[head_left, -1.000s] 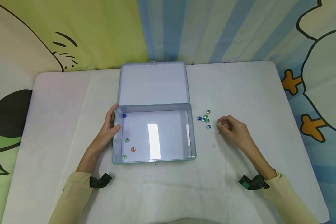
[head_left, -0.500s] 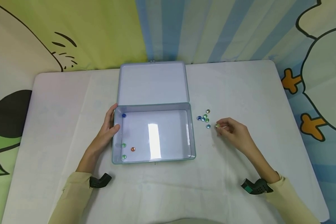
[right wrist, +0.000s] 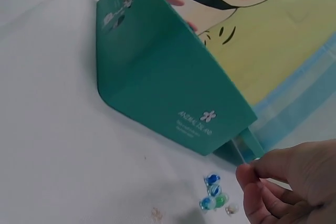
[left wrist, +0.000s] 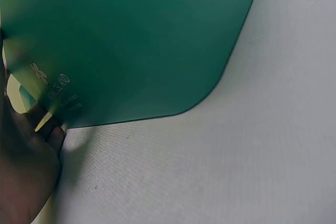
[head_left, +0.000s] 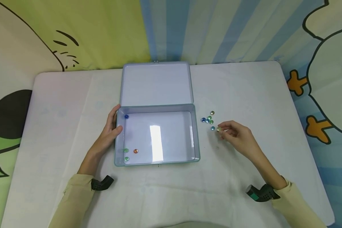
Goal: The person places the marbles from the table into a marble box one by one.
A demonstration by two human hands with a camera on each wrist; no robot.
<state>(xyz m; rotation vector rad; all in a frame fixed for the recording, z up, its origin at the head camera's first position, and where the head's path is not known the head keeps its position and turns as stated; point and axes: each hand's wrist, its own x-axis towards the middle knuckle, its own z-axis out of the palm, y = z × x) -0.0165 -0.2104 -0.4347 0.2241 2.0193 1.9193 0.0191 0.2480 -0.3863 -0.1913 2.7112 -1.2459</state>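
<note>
A shallow tin box [head_left: 196,136] lies with its hinged lid [head_left: 156,85] folded back; its outside is green in the wrist views. My left hand [head_left: 106,136] grips its left wall, thumb over the rim. Inside lie a blue marble [head_left: 126,117], an orange marble [head_left: 136,151] and two green marbles along the left side. Right of the box, my right hand [head_left: 240,139] pinches a yellow-green marble [head_left: 218,129] between thumb and fingers, just beside a light-blue marble [head_left: 212,128]. The right wrist view does not show the held marble clearly.
Several blue, green and brownish marbles, among them a dark-blue marble [head_left: 203,120], lie loosely grouped between box and right hand. White cloth covers the table [head_left: 174,196]. A patterned curtain [head_left: 205,31] hangs close behind and beside the table.
My right hand has moved slightly left and nearer me with the yellow-green marble. Inside the box, one green marble has rolled toward the front left. My left hand stays in place.
</note>
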